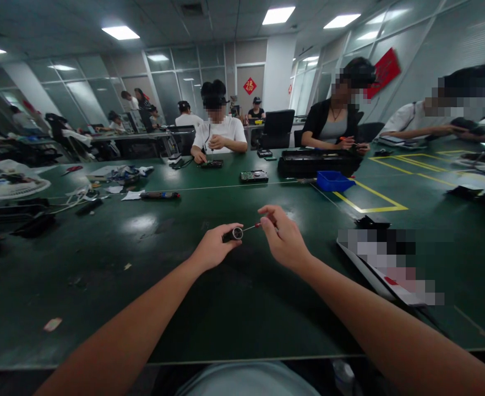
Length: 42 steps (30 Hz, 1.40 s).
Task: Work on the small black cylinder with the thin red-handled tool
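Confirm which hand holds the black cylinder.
The left hand: it grips the black cylinder, whose silvery end faces the other hand. The right hand pinches a thin red-tipped rod instead.

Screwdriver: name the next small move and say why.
Probably ease the screwdriver tip into the silver end of the black cylinder: the right hand pinches its red handle, the left hand holds the cylinder facing it, and the tip already points at that end.

Red diamond sign on far door, probably 福.
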{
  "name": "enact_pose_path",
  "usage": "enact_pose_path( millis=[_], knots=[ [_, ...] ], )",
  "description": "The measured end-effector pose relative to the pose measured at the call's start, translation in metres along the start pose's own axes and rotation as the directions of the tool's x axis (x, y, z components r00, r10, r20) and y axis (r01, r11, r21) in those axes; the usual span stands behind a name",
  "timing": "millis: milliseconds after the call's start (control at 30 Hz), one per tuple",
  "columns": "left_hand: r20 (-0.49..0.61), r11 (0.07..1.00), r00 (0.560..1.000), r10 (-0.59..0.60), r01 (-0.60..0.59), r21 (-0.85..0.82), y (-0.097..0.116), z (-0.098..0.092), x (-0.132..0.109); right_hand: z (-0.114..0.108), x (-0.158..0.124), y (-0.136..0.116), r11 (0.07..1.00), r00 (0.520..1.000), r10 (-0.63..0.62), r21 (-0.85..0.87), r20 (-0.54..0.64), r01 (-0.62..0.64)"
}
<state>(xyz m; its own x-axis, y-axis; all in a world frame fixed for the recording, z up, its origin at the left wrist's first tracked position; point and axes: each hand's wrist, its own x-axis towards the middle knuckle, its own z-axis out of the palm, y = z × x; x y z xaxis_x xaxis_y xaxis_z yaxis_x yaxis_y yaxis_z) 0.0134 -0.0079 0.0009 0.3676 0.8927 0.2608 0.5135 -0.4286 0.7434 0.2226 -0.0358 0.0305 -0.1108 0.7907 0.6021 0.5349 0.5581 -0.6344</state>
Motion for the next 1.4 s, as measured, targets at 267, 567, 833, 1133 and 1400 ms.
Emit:
enact_pose_path(
  millis=[267, 567, 833, 1133, 1400],
  knots=[
    [-0.019, 1.0, 1.0, 0.017, -0.017, 0.016, -0.002, 0.0, 0.0, 0.0, -0.001, -0.002, 0.997, 0.999, 0.052, 0.057, 0.008, -0.053],
    [-0.036, 0.995, 0.995, 0.091, -0.089, 0.048, -0.003, -0.001, 0.001, 0.011, 0.005, 0.012, 0.845, 0.956, 0.29, 0.481, -0.047, -0.232],
    [0.062, 0.969, 0.986, 0.152, -0.161, 0.186, -0.001, -0.004, 0.004, 0.015, 0.011, 0.029, 0.585, 0.834, 0.548, 0.683, 0.066, -0.438],
    [0.063, 0.967, 0.991, 0.119, -0.13, 0.217, -0.002, -0.004, 0.002, 0.011, 0.004, 0.02, 0.9, 0.952, 0.297, 0.356, -0.076, -0.252],
    [0.101, 0.95, 0.982, 0.158, -0.179, 0.257, -0.002, -0.002, 0.001, 0.009, 0.0, 0.013, 0.979, 0.989, 0.141, 0.154, -0.043, -0.133]
  ],
)
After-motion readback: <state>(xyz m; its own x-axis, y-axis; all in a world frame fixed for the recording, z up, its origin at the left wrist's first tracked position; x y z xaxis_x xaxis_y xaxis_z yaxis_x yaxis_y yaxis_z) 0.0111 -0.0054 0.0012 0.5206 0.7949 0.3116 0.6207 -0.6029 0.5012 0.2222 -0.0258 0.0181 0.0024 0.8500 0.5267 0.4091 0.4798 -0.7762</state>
